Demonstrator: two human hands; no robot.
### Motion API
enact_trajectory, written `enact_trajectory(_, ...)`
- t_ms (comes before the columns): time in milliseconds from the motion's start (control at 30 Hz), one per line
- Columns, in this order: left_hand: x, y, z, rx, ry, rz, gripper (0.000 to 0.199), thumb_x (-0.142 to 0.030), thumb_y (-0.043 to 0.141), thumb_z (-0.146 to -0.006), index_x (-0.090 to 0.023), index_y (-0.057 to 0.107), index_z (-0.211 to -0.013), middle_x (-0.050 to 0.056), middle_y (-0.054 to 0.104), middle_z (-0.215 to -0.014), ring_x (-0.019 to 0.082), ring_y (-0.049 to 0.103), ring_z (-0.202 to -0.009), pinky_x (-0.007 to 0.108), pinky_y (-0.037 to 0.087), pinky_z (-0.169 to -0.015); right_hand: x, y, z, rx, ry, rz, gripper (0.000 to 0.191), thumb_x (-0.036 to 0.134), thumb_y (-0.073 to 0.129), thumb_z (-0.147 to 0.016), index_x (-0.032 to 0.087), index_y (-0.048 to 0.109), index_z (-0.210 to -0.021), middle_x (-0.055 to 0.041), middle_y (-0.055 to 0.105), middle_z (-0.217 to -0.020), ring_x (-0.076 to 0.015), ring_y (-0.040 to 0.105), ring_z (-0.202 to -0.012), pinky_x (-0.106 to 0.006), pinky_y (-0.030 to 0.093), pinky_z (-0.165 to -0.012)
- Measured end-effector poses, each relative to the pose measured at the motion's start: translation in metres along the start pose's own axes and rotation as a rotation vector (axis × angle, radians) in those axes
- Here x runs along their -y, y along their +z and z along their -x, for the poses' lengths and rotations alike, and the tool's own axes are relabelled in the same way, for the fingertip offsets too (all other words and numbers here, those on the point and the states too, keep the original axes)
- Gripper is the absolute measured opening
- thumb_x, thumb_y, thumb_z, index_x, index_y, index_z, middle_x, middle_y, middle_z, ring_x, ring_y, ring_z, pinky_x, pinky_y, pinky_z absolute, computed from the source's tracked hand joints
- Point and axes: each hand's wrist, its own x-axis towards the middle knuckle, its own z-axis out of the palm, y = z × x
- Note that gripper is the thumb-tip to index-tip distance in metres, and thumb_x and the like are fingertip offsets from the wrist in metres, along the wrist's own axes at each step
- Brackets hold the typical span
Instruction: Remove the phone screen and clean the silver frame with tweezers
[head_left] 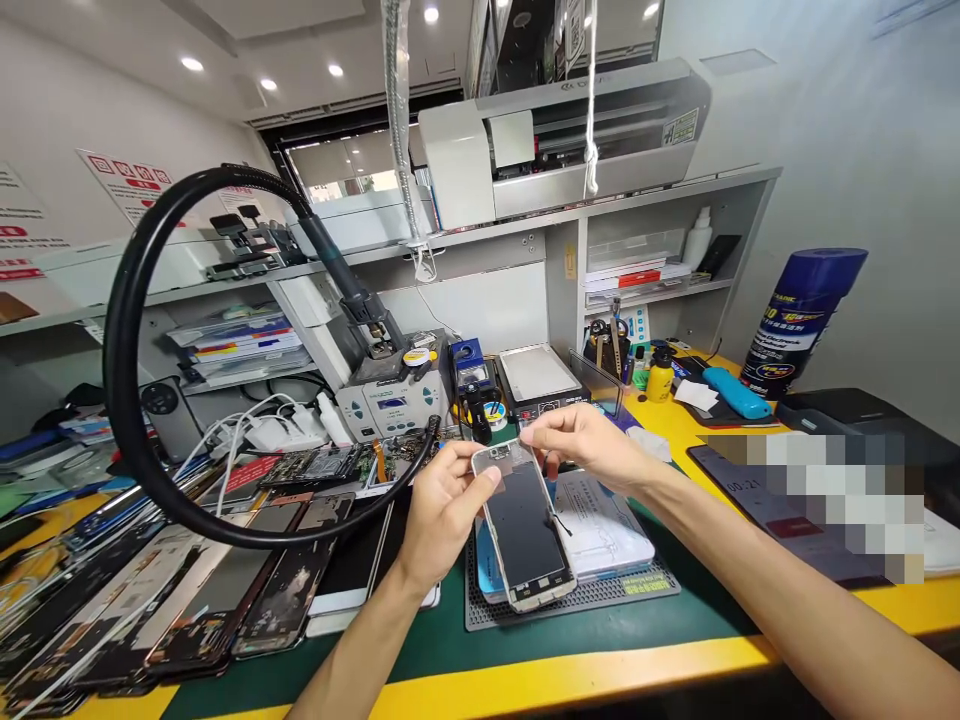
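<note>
A phone frame with a dark panel (529,530) tilts toward me over a stack of white and blue boxes. My left hand (450,505) grips its upper left side, thumb across the front and fingers behind. At the top right corner my right hand (574,445) is closed in a pinch, fingertips against the edge; whether they hold a small part there is hidden. A short dark cable (561,524) sticks out from the frame's right side. Under the boxes, a white one (600,525) on the right, lies a grey perforated mat (652,590).
Opened phones (285,580) and circuit boards crowd the left, beneath a thick black hose (120,300). Behind stands a rework station (394,405). At right are a phone (772,515) with a lit display, a blue spray can (799,320) and a yellow bottle (659,380).
</note>
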Motion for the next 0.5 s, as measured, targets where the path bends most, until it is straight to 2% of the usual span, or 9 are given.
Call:
enact_trajectory(133, -0.005, 0.0, 0.004, 0.004, 0.088, -0.042, 0.024, -0.032, 0.074, -0.088, -0.017, 0.062, -0.103, 0.001, 0.069, -0.087, 0.011, 0.062, -0.078, 0.023, 0.05, -0.074, 0.011, 0.003, 0.008, 0.016, -0.068, 0.043, 0.036, 0.05, 0.08, -0.078, 0.015, 0.075, -0.076, 0.0001, 0.065, -0.063, -0.0114, 0.057, -0.053, -0.027, 0.05, -0.056)
enact_trajectory(300, -0.013, 0.001, 0.015, 0.01, 0.216, -0.093, 0.017, -0.034, 0.069, -0.093, -0.021, 0.064, -0.102, 0.0, 0.068, -0.086, 0.013, 0.062, -0.079, 0.024, 0.051, -0.074, 0.03, 0.022, 0.031, -0.121, -0.267, 0.185, 0.017, 0.034, 0.077, -0.086, 0.017, 0.078, -0.083, 0.0001, 0.069, -0.07, -0.0108, 0.059, -0.06, -0.024, 0.047, -0.058)
enact_trajectory(333, -0.013, 0.002, 0.018, -0.014, 0.244, -0.105, 0.017, -0.033, 0.069, -0.093, -0.022, 0.064, -0.105, 0.001, 0.068, -0.09, 0.013, 0.062, -0.082, 0.024, 0.051, -0.076, 0.032, 0.026, 0.036, -0.176, -0.359, 0.246, 0.01, 0.027, 0.076, -0.087, 0.018, 0.078, -0.083, -0.0002, 0.072, -0.074, -0.011, 0.061, -0.064, -0.024, 0.048, -0.061)
enact_trajectory(367, -0.013, 0.003, 0.02, -0.063, 0.29, -0.122, 0.018, -0.03, 0.069, -0.093, -0.024, 0.063, -0.11, 0.001, 0.067, -0.098, 0.014, 0.063, -0.089, 0.025, 0.051, -0.082, 0.033, 0.029, 0.041, -0.267, -0.531, 0.369, 0.004, 0.02, 0.074, -0.088, 0.02, 0.077, -0.086, -0.0002, 0.074, -0.078, -0.0114, 0.064, -0.068, -0.023, 0.05, -0.064)
enact_trajectory(433, -0.012, 0.004, 0.025, -0.239, 0.425, -0.18, 0.028, -0.025, 0.07, -0.093, -0.028, 0.06, -0.118, 0.002, 0.062, -0.117, 0.016, 0.06, -0.11, 0.029, 0.046, -0.1, 0.031, 0.036, 0.046, -0.427, -0.837, 0.563, 0.016, 0.007, 0.072, -0.087, 0.021, 0.076, -0.095, -0.0004, 0.076, -0.084, -0.0114, 0.068, -0.072, -0.023, 0.054, -0.069)
enact_trajectory(500, -0.014, 0.006, 0.029, -0.385, 0.497, -0.21, 0.026, -0.024, 0.07, -0.092, -0.028, 0.062, -0.117, 0.002, 0.061, -0.119, 0.018, 0.057, -0.115, 0.031, 0.042, -0.105, 0.027, 0.04, 0.047, -0.534, -1.045, 0.716, 0.029, -0.001, 0.072, -0.083, 0.019, 0.073, -0.104, -0.0026, 0.077, -0.087, -0.012, 0.071, -0.075, -0.023, 0.057, -0.075)
